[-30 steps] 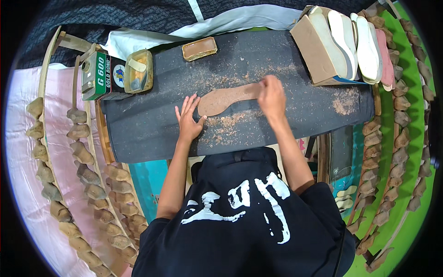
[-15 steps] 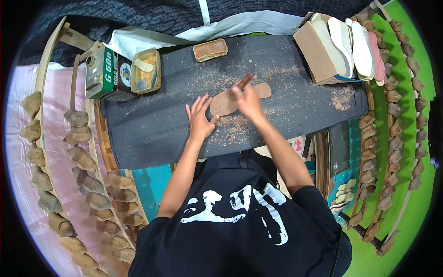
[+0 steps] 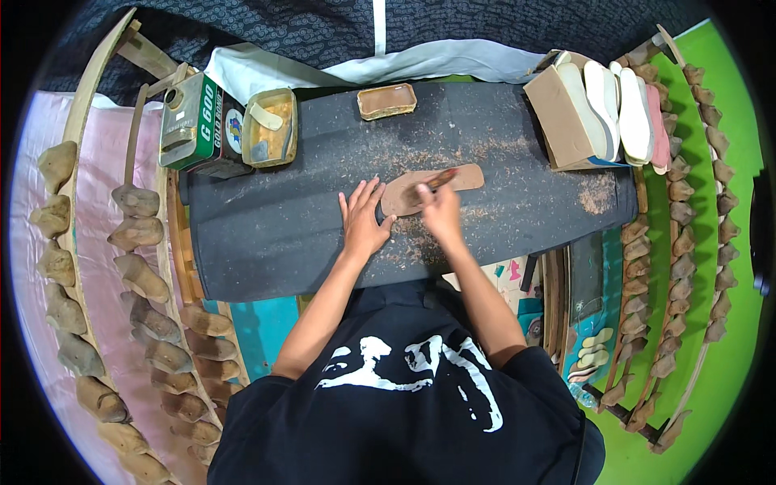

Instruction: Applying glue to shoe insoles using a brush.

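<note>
A flat brown shoe-sole-shaped piece lies on the dark cloth of the bench, its wide end to the left. My left hand rests beside that wide end, fingers spread, with thumb and fingertips at its edge. A tool with a reddish-brown handle is gripped in my right hand, over the middle of the sole piece. Its working end is blurred and partly hidden, so its exact kind cannot be made out. Brown shavings are scattered around the piece.
A brown rectangular block sits at the far edge. Back left are a plastic tub and a green metal can. A cardboard box of soles stands back right. Racks of wooden shoe lasts flank the bench.
My right hand and its tool have moved nearer to me across the sole piece, and the handle sits lower. My left hand stays at the wide end. The whole view has shifted slightly.
</note>
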Demonstrator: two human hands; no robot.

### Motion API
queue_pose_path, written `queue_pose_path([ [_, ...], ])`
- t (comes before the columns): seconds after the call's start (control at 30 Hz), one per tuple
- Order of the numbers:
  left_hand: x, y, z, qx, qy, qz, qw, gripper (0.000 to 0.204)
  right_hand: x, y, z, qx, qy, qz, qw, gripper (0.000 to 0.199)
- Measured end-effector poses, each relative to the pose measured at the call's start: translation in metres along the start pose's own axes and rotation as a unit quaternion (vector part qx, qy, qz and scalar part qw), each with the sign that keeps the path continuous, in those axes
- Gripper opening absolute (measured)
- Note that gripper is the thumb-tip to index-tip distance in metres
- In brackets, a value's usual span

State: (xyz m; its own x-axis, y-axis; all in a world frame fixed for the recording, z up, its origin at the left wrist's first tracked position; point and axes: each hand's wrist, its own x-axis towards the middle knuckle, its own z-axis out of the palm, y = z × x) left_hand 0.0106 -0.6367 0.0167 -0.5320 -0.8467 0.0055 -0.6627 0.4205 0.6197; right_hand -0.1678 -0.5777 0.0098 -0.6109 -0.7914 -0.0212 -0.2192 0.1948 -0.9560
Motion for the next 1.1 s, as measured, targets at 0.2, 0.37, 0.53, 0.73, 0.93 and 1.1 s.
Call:
queue_pose_path([
  [0.2, 0.0, 0.002, -0.007, -0.008, -0.002, -0.021, 1.0, 0.081, 0.06, -0.013, -0.095, -0.199, 0.13, -0.093, 0.967, 0.017],
  [0.37, 0.018, 0.022, -0.036, 0.123, -0.075, -0.029, 0.989, 0.062, 0.106, -0.025, -0.1, -0.061, 0.122, -0.05, 0.989, 0.021],
  [0.53, 0.066, 0.038, -0.076, 0.056, -0.137, -0.084, 0.985, 0.051, 0.147, -0.064, -0.049, 0.218, 0.006, 0.033, 0.975, 0.024],
  [0.73, 0.118, 0.034, -0.074, -0.042, 0.06, -0.076, 0.994, 0.059, 0.2, -0.074, 0.015, 0.191, -0.079, -0.016, 0.978, 0.023],
  [0.93, 0.135, 0.033, -0.06, -0.041, 0.069, -0.093, 0.992, 0.07, 0.216, -0.072, 0.039, -0.084, -0.092, -0.108, 0.986, 0.029],
  [1.1, 0.137, 0.042, -0.054, -0.044, 0.09, -0.107, 0.989, 0.069, 0.231, -0.031, 0.047, -0.042, -0.047, -0.133, 0.989, 0.035],
])
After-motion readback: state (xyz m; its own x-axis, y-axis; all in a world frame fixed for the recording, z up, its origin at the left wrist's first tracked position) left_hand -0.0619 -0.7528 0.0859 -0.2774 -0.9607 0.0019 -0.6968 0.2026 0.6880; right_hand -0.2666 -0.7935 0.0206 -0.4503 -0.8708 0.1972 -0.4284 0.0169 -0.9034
